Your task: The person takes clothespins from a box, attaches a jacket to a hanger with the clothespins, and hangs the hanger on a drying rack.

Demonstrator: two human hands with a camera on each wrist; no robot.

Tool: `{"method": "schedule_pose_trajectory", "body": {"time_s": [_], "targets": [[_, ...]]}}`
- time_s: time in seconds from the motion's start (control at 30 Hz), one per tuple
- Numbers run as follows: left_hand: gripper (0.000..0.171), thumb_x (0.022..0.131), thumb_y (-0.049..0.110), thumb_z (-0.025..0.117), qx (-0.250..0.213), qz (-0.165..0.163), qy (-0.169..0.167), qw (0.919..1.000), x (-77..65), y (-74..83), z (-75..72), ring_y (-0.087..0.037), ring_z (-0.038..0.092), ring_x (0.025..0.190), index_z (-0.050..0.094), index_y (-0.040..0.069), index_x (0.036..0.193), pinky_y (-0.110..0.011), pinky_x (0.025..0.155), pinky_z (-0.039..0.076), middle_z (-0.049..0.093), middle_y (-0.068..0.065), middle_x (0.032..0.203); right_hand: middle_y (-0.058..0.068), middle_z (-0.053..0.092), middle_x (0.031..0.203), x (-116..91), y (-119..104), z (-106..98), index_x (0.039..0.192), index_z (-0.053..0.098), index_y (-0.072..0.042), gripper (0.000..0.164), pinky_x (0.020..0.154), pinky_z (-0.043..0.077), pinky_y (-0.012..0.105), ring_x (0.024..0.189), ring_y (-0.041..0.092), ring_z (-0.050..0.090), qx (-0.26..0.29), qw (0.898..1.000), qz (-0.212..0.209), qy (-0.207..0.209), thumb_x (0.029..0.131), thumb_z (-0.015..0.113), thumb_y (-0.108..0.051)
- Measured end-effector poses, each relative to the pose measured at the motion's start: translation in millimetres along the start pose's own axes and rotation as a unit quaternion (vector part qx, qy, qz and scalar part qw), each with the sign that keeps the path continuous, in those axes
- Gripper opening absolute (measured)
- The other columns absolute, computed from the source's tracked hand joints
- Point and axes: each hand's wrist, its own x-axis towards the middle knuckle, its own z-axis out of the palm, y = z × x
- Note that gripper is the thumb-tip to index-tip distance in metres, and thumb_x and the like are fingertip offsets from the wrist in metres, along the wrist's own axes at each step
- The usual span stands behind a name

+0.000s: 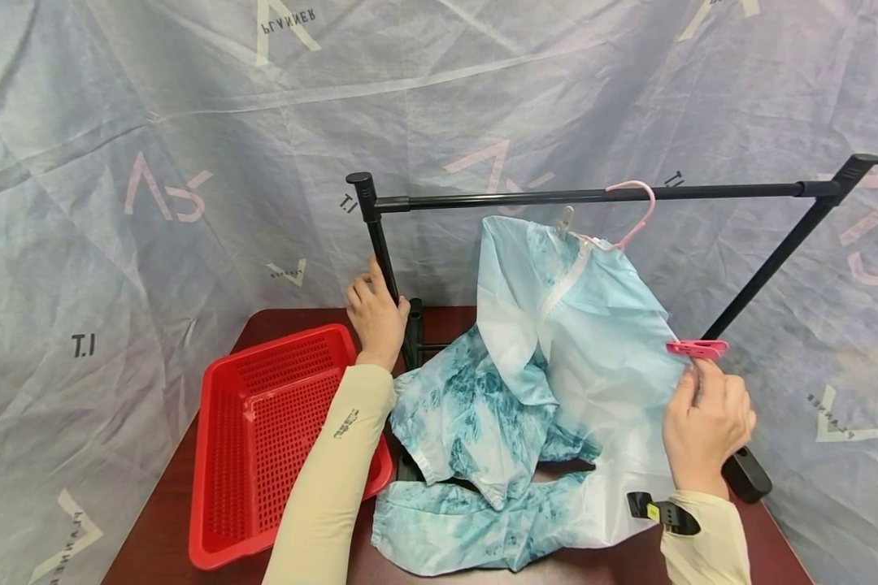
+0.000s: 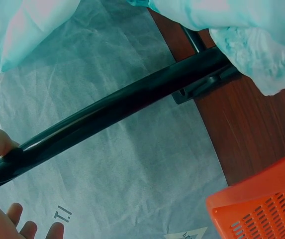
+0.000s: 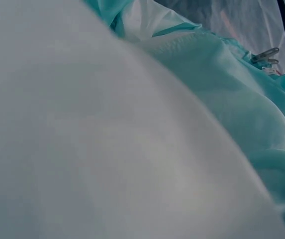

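Observation:
My left hand [image 1: 377, 318] holds the upright post [image 2: 107, 107] of a black clothes rack between thumb and index finger; the other fingers stand apart from it in the left wrist view. My right hand [image 1: 708, 414] pinches a pink clothespin [image 1: 697, 349] at the right edge of a thin blue-and-white garment [image 1: 607, 341]. The garment hangs from a pink hanger [image 1: 632, 215] hooked over the rack's top bar [image 1: 497, 199], with a pale clip [image 1: 567, 219] at its upper edge. Its lower parts lie bunched on the table. White fabric hides the right hand in the right wrist view.
A red perforated basket [image 1: 219, 455] stands on the left of the dark red-brown table [image 1: 164, 520]. The rack's slanted right post [image 1: 771, 264] and black foot [image 1: 748, 475] are beside my right hand. A grey printed sheet [image 1: 212, 146] hangs behind and at both sides.

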Motion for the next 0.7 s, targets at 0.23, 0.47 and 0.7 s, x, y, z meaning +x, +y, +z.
{"method": "schedule_pose_trajectory", "body": {"time_s": [0.23, 0.47, 0.7], "targets": [[0.077, 0.089, 0.015, 0.073, -0.003, 0.000, -0.003, 1.0000, 0.3, 0.5, -0.5, -0.042, 0.041, 0.116, 0.028, 0.008, 0.150, -0.056, 0.077, 0.046, 0.045, -0.023, 0.125, 0.027, 0.054, 0.092, 3, -1, 6, 0.109, 0.067, -0.001, 0.028, 0.073, 0.030, 0.062, 0.088, 0.052, 0.049, 0.000, 1.000, -0.004, 0.002, 0.101, 0.053, -0.023], [0.076, 0.089, 0.015, 0.073, -0.009, -0.001, -0.005, 1.0000, 0.5, 0.8, -0.8, -0.042, 0.041, 0.117, 0.028, 0.008, 0.150, -0.056, 0.077, 0.046, 0.045, -0.023, 0.125, 0.027, 0.054, 0.093, 5, -4, 11, 0.112, 0.067, -0.001, 0.028, 0.073, 0.031, 0.061, 0.087, 0.051, 0.049, 0.002, 1.000, -0.005, -0.008, 0.101, 0.053, -0.022], [0.076, 0.088, 0.016, 0.074, -0.003, 0.000, -0.002, 1.0000, -0.3, -0.4, -0.4, -0.042, 0.041, 0.115, 0.029, 0.007, 0.150, -0.055, 0.074, 0.047, 0.046, -0.023, 0.125, 0.028, 0.052, 0.093, 5, -5, 14, 0.113, 0.066, 0.000, 0.031, 0.071, 0.030, 0.060, 0.086, 0.051, 0.048, -0.002, 1.000, -0.012, -0.026, 0.102, 0.050, -0.024]]}}
